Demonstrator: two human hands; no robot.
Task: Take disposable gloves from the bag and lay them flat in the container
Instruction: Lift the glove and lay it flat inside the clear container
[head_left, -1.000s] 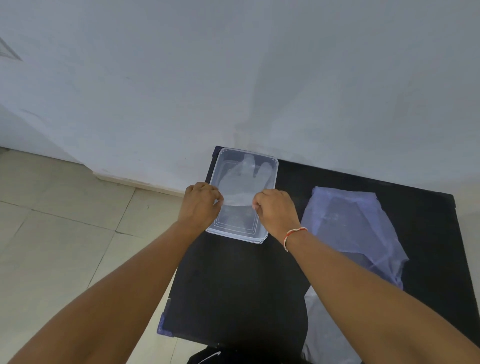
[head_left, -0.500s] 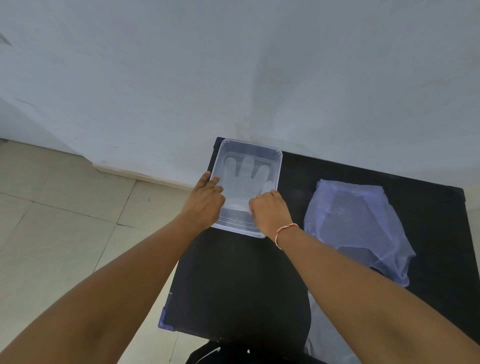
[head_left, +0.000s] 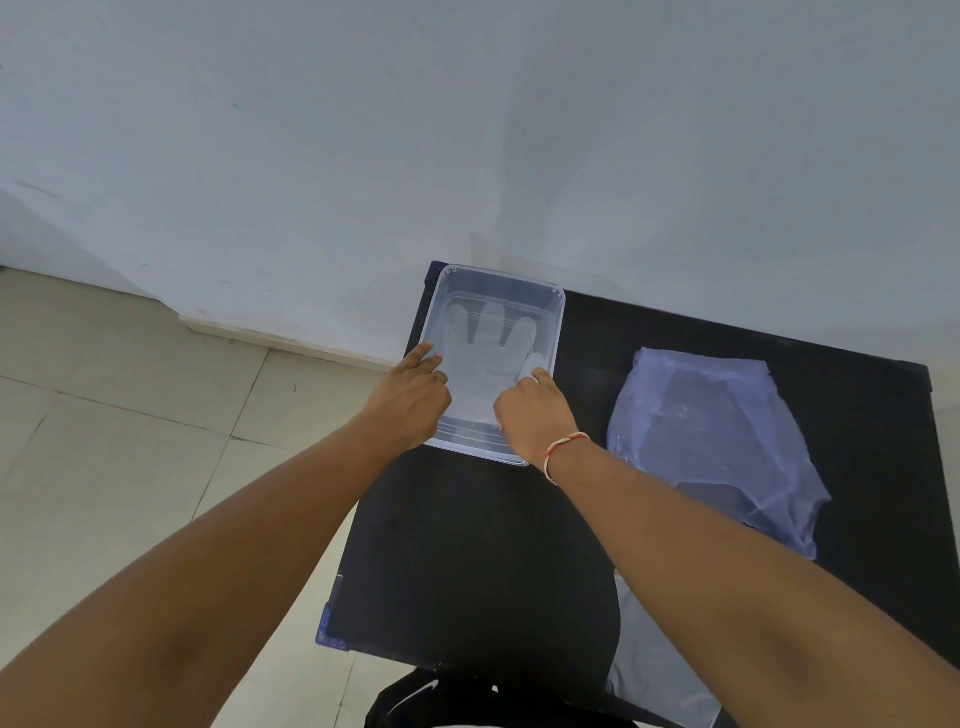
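Head view, your left hand (head_left: 413, 400) and right hand (head_left: 535, 408) spread open, pressing a filmy glove (head_left: 488, 345) flat inside the clear rectangular container (head_left: 558, 322), crinkled translucent bag (head_left: 717, 441) right of it, matte black tabletop (head_left: 467, 545).

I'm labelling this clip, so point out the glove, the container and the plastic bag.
glove (head_left: 485, 358): head view, on its palm.
container (head_left: 560, 332): head view, on its right wall.
plastic bag (head_left: 717, 441): head view, on its flat middle.
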